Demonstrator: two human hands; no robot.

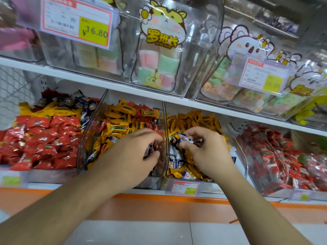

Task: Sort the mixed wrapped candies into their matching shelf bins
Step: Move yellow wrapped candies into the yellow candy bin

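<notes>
Clear shelf bins on the lower shelf hold wrapped candies. The middle bin [99, 110] holds mixed yellow and red candies [122, 117]. My left hand [131, 152] reaches into it, fingers curled round several dark wrapped candies [150, 149]. The bin to its right [165, 121] holds yellow candies [194, 119] with white-and-blue ones [174, 154] among them. Over that bin my right hand [207, 149] pinches a white-and-blue wrapped candy [184, 139] between thumb and fingers.
The left bin holds red candies [40, 138] with yellow and dark blue ones behind. A far-right bin [276, 192] holds red-wrapped sweets. The upper shelf [106, 82] carries clear bins of pastel gummies with price tags. Orange shelf trim [159, 198] runs below.
</notes>
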